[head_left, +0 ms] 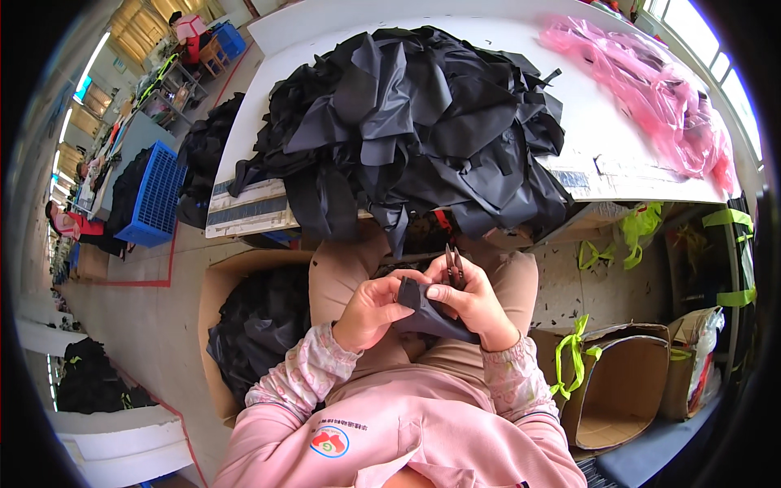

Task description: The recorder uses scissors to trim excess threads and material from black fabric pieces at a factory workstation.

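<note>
A small folded piece of black fabric [431, 320] is held over my lap between both hands. My left hand [373, 311] pinches its left edge between thumb and fingers. On the other side, my right hand [474, 302] grips the piece with the thumb on top. Dark thread snips [454, 267] are tucked in that same right hand, their points facing away from me. Just ahead, a large heap of black fabric pieces [407, 122] covers the middle of the white table [268, 73], some hanging over its near edge.
A cardboard box [213, 325] with black pieces stands left of my legs. Pink plastic sheeting [651, 98] lies on the table's right. Open cardboard boxes [622, 390] with green ties sit at lower right. Farther left are a blue crate [159, 195] and people [191, 31] working.
</note>
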Action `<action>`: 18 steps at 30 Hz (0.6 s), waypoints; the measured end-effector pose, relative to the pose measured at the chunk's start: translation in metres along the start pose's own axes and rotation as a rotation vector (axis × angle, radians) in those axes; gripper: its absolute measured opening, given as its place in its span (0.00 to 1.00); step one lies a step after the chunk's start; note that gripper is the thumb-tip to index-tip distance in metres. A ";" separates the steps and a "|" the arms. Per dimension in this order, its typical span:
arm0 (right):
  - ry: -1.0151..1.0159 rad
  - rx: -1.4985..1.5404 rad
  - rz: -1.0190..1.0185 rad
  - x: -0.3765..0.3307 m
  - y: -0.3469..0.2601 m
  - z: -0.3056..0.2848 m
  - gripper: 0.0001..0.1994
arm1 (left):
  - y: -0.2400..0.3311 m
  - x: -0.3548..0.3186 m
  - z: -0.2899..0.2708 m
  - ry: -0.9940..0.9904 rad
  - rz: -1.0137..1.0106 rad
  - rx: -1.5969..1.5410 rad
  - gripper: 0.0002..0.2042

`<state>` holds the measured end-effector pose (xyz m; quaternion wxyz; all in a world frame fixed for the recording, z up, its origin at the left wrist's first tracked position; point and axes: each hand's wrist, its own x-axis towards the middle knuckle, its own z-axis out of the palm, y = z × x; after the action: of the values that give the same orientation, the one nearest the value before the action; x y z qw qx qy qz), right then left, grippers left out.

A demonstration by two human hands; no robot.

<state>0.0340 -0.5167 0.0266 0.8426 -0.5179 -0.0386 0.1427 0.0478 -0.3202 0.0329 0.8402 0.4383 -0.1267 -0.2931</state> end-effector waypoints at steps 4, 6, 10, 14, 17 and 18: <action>0.008 -0.007 -0.019 0.004 0.008 0.007 0.08 | 0.003 0.001 0.005 -0.033 0.083 0.095 0.07; 0.098 -0.196 -0.100 0.005 0.015 0.006 0.09 | 0.001 0.000 0.003 -0.099 0.124 0.174 0.06; 0.498 -0.834 -0.411 0.001 0.013 0.004 0.13 | -0.005 0.002 0.006 0.120 0.275 0.307 0.07; 0.479 -0.853 -0.458 -0.015 -0.001 0.012 0.11 | -0.008 0.003 0.004 0.314 0.360 0.364 0.07; 0.282 -0.620 -0.333 -0.023 0.008 0.023 0.10 | -0.009 0.003 0.003 0.350 0.386 0.364 0.06; 0.215 -0.534 -0.221 -0.026 0.011 0.027 0.10 | -0.009 0.003 0.004 0.379 0.395 0.384 0.06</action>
<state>0.0013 -0.4963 0.0316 0.6863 -0.7258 -0.0413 -0.0207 0.0451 -0.3287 0.0273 0.7914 0.6024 -0.1036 -0.0086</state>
